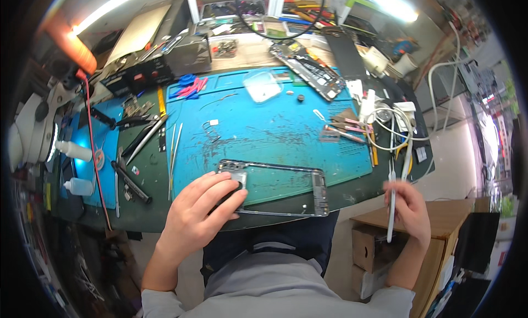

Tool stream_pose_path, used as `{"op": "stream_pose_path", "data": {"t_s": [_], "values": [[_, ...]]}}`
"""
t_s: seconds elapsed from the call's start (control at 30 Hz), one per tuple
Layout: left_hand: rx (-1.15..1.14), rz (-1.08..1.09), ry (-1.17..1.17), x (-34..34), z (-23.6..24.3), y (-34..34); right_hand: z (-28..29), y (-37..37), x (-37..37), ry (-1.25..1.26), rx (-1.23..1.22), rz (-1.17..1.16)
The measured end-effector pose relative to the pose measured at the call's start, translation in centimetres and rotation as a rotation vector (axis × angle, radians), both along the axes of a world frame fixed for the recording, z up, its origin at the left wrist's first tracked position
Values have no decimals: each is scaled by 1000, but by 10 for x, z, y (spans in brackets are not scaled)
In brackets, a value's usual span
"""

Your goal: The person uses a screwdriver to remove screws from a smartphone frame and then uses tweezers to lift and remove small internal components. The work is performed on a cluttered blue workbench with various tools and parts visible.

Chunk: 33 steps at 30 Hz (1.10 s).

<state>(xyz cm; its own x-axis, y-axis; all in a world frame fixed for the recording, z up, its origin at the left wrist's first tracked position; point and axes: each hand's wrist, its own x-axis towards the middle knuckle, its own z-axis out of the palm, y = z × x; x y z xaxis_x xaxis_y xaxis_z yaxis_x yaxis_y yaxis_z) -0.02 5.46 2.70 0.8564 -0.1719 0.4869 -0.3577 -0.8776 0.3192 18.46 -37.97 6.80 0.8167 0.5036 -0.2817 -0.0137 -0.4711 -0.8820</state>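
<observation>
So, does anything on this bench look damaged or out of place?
Yes: the blue work mat has dark scuffs or stains across its middle, so it looks worn. The phone frame, with the left hand on it, also extends past the mat's near edge. I see no clear spill.

You're in a repair workshop for phones or similar gadgets: a scratched blue mat (280,142) fills the middle of the picture, with a bare device frame (320,193) at its lower edge, an opened device (311,73) upper right of centre, pliers (135,120) at left, and cluttered shelves (193,4) along the top.
</observation>
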Motion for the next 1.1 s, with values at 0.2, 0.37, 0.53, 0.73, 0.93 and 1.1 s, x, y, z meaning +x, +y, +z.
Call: {"op": "stream_pose_path", "data": {"t_s": [0.2, 0.37, 0.53, 0.73, 0.93, 1.1], "values": [[-5, -6, 7, 3, 1, 4, -7, 64, -16, 330, 807, 154], [-84, -52, 8, 12, -2, 9, -1, 137, 35, -387, 479, 663], [-68, -73, 65, 6, -4, 11, -9, 194, 25, -492, 268, 542], [-27, -78, 130, 0, -5, 10, -28, 194, 28, -631, 313, 636], [-63, -98, 154, 2, -5, 14, -33, 188, 30, -700, 317, 690], [-81, -103, 151, 3, -6, 15, -40, 193, 27, -793, 316, 711]]}}
